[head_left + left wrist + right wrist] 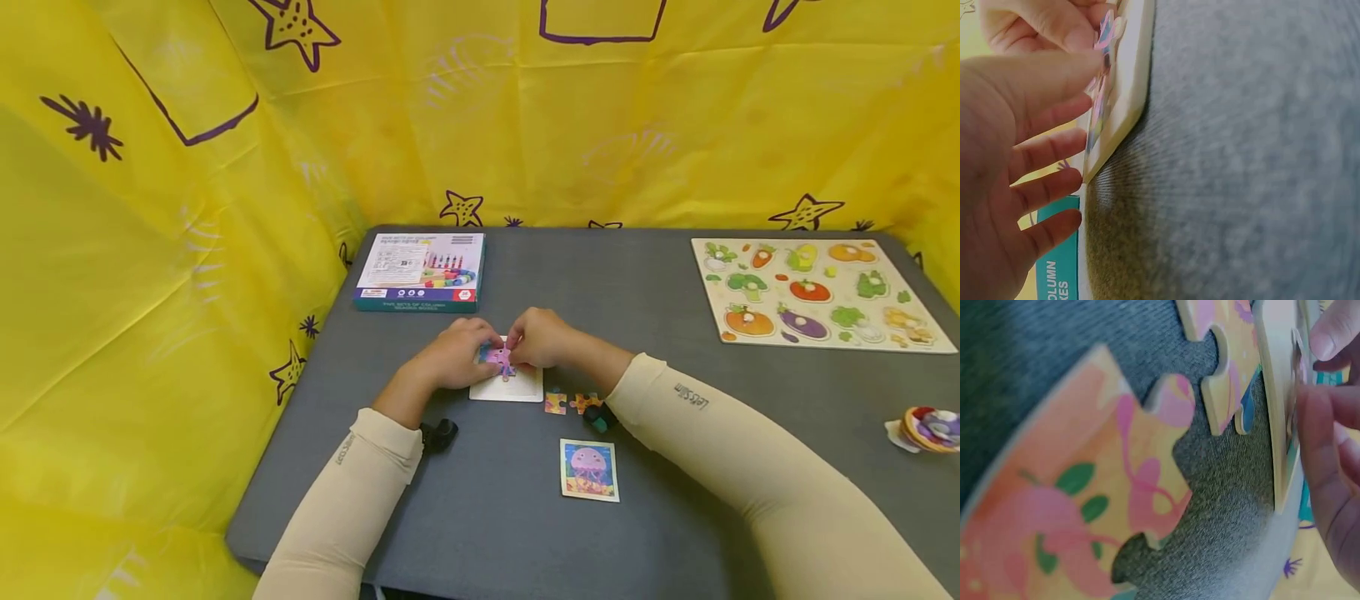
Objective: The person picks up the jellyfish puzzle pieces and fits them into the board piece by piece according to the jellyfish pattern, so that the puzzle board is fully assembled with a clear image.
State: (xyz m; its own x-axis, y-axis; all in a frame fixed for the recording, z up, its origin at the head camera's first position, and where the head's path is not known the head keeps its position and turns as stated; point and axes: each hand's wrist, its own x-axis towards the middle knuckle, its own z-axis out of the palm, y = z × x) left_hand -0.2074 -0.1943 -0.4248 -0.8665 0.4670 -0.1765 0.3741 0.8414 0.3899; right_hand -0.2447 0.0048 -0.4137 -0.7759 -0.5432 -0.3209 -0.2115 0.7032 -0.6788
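Note:
A pale puzzle board (527,388) lies on the table with joined pink-and-blue jigsaw pieces (498,357) on it. My left hand (459,354) is at its left side, thumb and index fingertips touching the pieces. In the left wrist view its other fingers are spread and fairly straight. My right hand (542,337) pinches a small jigsaw piece (1107,30) at the right side of the joined ones; the fingers hide most of it. Two loose orange-yellow pieces, one nearer the right wrist (1054,512) and one by the board (1235,362), lie right of the board.
A jellyfish picture card (589,471) lies nearer me. A boxed toy set (420,271) is at the back left. A vegetable peg board (817,293) lies at the back right, and a small round basket (932,429) stands at the right edge. Yellow cloth (525,125) hangs behind.

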